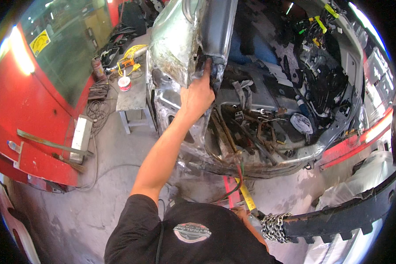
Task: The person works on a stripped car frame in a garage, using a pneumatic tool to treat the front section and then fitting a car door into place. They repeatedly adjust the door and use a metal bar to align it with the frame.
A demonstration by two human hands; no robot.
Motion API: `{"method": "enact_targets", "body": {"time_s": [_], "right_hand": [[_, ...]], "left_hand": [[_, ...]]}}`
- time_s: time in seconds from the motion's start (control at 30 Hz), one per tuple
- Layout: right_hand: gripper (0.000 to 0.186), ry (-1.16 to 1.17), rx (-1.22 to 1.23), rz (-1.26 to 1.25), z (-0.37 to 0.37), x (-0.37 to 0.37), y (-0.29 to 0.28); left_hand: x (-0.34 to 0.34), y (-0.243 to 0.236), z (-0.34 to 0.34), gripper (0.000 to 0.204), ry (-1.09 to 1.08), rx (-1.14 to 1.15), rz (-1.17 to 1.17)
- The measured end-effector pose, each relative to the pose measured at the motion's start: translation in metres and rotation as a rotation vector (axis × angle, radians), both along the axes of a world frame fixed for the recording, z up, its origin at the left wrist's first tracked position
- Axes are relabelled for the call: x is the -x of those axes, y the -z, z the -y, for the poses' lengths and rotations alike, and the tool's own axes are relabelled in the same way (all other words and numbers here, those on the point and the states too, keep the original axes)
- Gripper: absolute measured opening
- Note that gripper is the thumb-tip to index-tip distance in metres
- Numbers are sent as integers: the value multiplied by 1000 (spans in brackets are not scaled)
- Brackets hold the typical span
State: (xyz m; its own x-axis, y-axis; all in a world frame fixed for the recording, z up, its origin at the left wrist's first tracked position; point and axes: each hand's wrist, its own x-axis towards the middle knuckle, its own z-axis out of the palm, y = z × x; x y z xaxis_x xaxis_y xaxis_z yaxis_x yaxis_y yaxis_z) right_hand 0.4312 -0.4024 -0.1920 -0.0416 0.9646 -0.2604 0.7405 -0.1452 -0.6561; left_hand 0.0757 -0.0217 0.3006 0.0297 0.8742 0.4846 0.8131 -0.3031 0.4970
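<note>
My left hand [199, 94] reaches up to the car body's corner pillar, its index finger stretched into a rough opening beside a dark metal channel [213, 31] and its other fingers bent. A weathered, pale green panel [171, 39] is just left of it. Below and right, the open car body holds loose metal bars [264, 141], wrenches and a crumpled pale cloth [301, 123]. My right hand [240, 212] is low behind my torso, mostly hidden; I cannot make out its fingers or what it touches.
A bench [130, 101] with a yellow cord and white tub stands left, near red panelling [39, 123], cables and a cylinder. Red and yellow beams [246, 196] lie below the car. A dark toothed beam [339, 215] with a chain and plastic-wrapped items [361, 171] occupy the lower right.
</note>
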Motion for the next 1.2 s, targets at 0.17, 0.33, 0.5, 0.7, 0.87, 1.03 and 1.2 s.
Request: {"method": "enact_targets", "body": {"time_s": [0.17,0.33,0.5,0.7,0.87,1.03,1.2], "right_hand": [[29,-43,55,-7,9,2,17],[37,-34,78,303,-36,13,-29],[15,84,-443,-124,-140,66,-209],[22,128,-787,131,-230,40,-261],[28,33,-696,575,-281,6,-198],[33,-234,-596,687,-288,21,-184],[33,-139,-525,738,-291,30,-182]], "left_hand": [[0,-2,2,86,41,-10,36],[3,10,-3,76,48,-126,50],[17,47,65,41,129,38,200],[71,306,227,31,73,586,70],[99,427,417,32,77,1061,59],[103,485,480,35,-190,1048,142],[95,523,496,34,-258,1057,187]]}}
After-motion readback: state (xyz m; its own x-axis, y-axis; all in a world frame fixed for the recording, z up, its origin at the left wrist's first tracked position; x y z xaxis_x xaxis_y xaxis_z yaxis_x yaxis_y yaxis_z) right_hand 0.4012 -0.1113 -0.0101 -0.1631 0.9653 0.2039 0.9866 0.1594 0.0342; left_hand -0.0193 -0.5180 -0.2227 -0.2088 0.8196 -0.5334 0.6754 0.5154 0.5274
